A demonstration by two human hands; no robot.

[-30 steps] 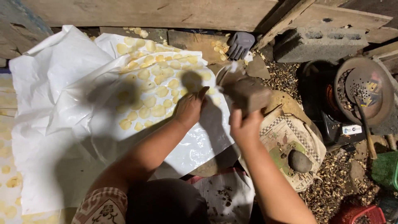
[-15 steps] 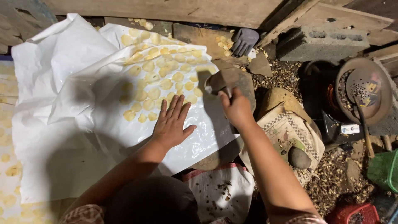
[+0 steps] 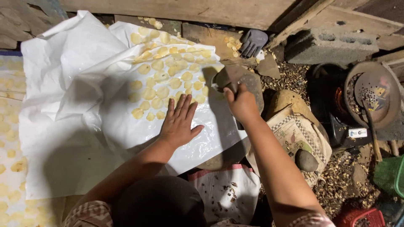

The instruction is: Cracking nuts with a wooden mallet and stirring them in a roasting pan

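Observation:
My left hand [image 3: 179, 122] lies flat, fingers spread, on a white plastic sheet [image 3: 75, 96] just below several flattened yellow discs [image 3: 162, 77]. My right hand [image 3: 240, 104] is shut on a grey pounding stone [image 3: 229, 76], held over a large flat stone slab [image 3: 255, 90] at the sheet's right edge. The slab runs under the sheet toward me.
A grey glove [image 3: 252, 42] lies by more yellow pieces at the top. A concrete block [image 3: 332, 44], a dark stove with a perforated pan [image 3: 372, 94], a patterned sack with a small stone [image 3: 306, 160], husk litter and a green container [image 3: 389, 174] crowd the right.
My left hand slid down from the discs and flattened on the sheet. My right hand with the stone moved left and farther away, over the slab.

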